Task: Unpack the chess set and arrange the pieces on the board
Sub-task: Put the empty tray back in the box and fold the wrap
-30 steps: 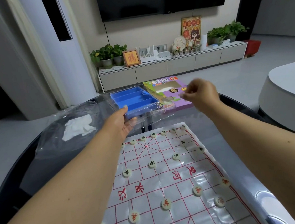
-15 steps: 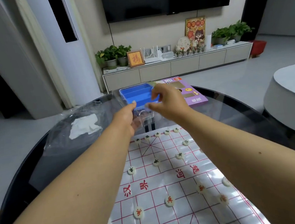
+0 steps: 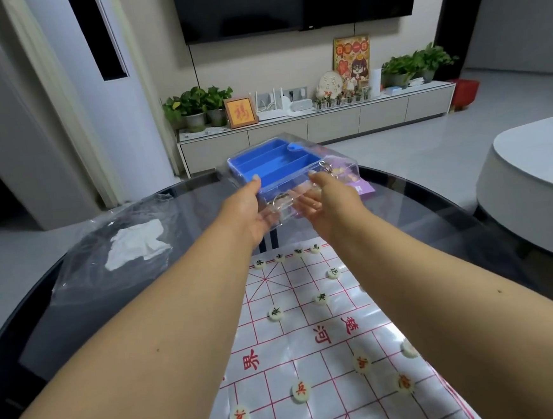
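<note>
A clear plastic case (image 3: 338,166) with a blue compartment tray (image 3: 273,166) inside is lifted above the far side of the table. My left hand (image 3: 252,211) grips its near left corner, thumb on top. My right hand (image 3: 329,203) grips its near right part, thumb on top. The tray's compartments look empty. Below my arms lies the white chess board sheet (image 3: 315,338) with red lines. Several round white pieces sit on it, such as a green-marked piece (image 3: 275,313) and a red-marked piece (image 3: 301,391).
The round dark glass table (image 3: 433,203) carries a crumpled clear plastic bag (image 3: 113,248) with white paper at the left. A purple box (image 3: 362,186) shows partly behind the case. A white round table (image 3: 537,182) stands at the right.
My right hand left the purple box and came to the case. Both hands now hold the case lifted, higher and more to the right than before.
</note>
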